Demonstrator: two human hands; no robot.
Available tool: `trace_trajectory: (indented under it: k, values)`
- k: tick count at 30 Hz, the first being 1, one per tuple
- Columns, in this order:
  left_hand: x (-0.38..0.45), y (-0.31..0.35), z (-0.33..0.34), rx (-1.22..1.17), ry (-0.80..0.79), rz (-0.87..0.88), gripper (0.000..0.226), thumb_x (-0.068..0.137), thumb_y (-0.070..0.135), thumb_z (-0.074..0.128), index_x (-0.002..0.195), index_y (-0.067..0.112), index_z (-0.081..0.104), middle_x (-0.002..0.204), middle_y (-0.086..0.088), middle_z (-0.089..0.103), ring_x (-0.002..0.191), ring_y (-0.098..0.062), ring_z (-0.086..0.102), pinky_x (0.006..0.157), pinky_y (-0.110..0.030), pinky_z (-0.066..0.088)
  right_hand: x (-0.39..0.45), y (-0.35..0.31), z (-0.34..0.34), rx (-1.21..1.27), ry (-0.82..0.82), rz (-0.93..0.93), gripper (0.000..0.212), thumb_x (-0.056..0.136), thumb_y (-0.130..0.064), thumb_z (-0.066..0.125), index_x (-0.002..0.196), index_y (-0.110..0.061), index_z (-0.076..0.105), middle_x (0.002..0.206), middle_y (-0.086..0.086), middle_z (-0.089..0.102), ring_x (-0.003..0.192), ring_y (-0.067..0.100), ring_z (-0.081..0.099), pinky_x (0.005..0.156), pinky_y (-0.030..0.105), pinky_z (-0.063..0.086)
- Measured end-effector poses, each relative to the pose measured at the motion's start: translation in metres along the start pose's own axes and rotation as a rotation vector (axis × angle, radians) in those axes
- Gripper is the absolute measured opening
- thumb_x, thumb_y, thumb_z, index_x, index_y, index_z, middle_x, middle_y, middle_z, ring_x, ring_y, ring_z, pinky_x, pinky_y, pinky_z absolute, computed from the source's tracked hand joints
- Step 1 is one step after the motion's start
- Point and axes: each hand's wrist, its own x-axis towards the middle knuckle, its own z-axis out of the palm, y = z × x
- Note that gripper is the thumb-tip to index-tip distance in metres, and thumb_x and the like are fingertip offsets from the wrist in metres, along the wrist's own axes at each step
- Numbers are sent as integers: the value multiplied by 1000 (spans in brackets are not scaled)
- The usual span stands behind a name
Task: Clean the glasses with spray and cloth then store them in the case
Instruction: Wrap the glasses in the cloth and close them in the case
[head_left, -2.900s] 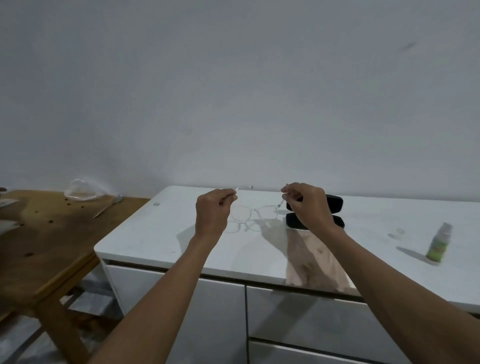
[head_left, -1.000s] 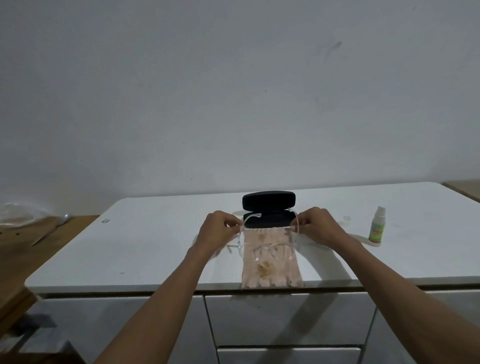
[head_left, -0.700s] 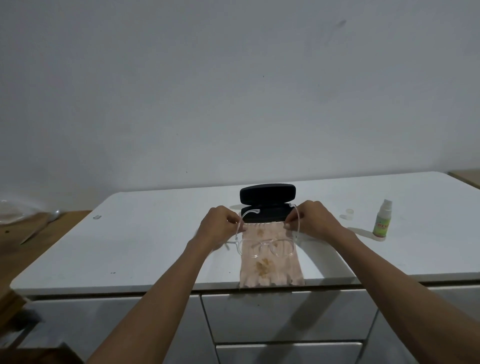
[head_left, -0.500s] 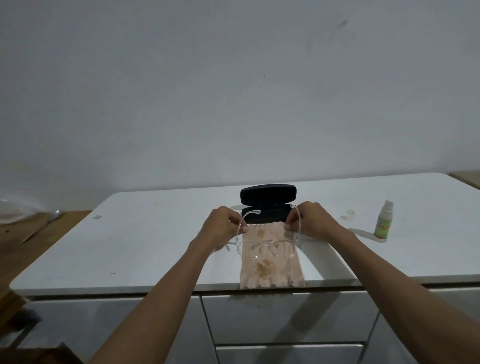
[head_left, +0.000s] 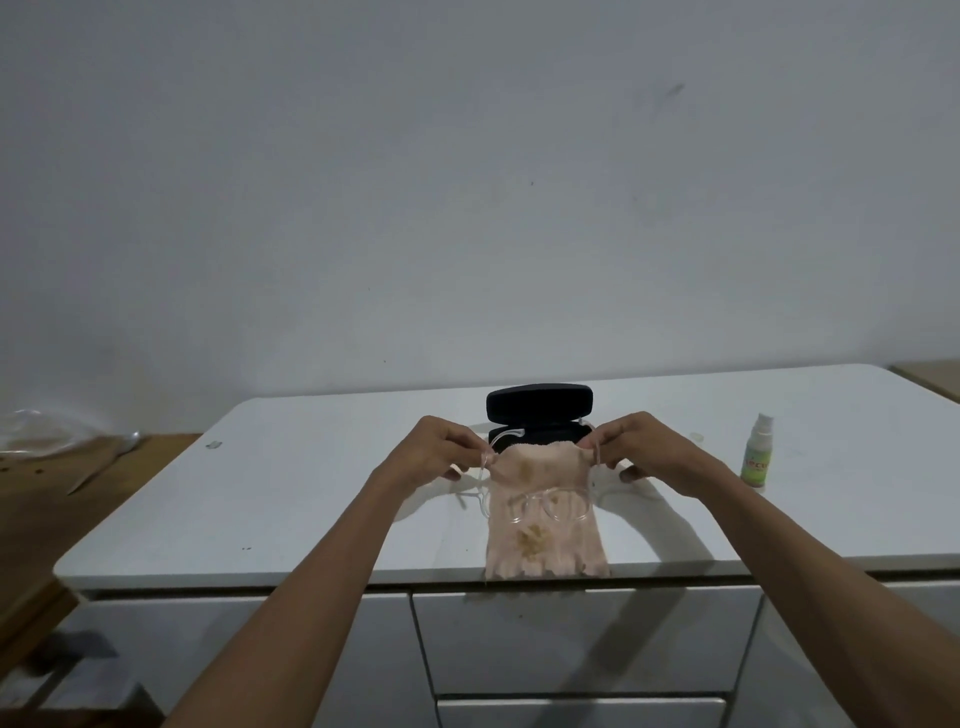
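Bare countertop (head_left: 322, 493) left (spray bottle (head_left: 756, 457) rt)

Both bare forearms reach forward from the lower corners, the left from about seven o'clock, the right from about five o'clock, converging toward the centre. The left hand (head_left: 434, 448) is knuckles-up, fingers curled, thumb and forefinger pinching a thin clear temple arm at its three o'clock side. The right hand (head_left: 644, 448) mirrors it, pinching at its nine o'clock side; its lower fingers seem tucked under, though shadow blurs them. Both wrists are nearly straight.
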Motion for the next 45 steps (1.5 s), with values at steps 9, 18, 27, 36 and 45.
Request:
trace_trajectory:
  k: [9, 18, 27, 36, 45]
  values:
    - [-3, 7, -4, -8, -163, -50, 20, 82, -4, 59, 91, 0, 77, 95, -14, 75, 72, -14, 60, 68, -29, 50, -9, -9, 1, -58, -121, 26, 26, 86, -12, 55, 75, -11, 79, 87, -5, 75, 77, 14, 52, 69, 28, 43]
    - [0, -5, 8, -9, -11, -52, 34, 72, -18, 43, 70, 0, 72, 80, -19, 75, 66, -19, 61, 54, -25, 42, -11, -4, 0, 1, -77, 59, 23, 84, -19, 58, 71, -16, 77, 96, 6, 75, 76, 15, 53, 63, 25, 42]
    - [-39, -16, 7, 241, 185, 50, 32, 74, -9, 55, 70, 15, 75, 76, -8, 74, 61, -10, 62, 60, -26, 50, -45, 13, 4, -53, 152, 25, 15, 85, -8, 66, 74, -8, 77, 69, 4, 70, 60, 16, 50, 47, 21, 32]
    - [-89, 1, 29, 370, -43, 45, 21, 61, 27, 91, 79, 31, 81, 79, 3, 72, 69, -8, 59, 66, -26, 47, -93, 4, 33, -409, 8, -101, 14, 75, -19, 85, 81, -30, 81, 84, -7, 78, 77, 5, 67, 69, 16, 47]
    - [-100, -3, 43, 520, 42, 132, 19, 67, 36, 90, 82, 29, 80, 90, 7, 71, 86, -6, 63, 73, -23, 51, -103, 4, 46, -761, 71, -246, 12, 78, -38, 81, 88, -33, 79, 91, -13, 71, 77, 3, 62, 68, 19, 50]
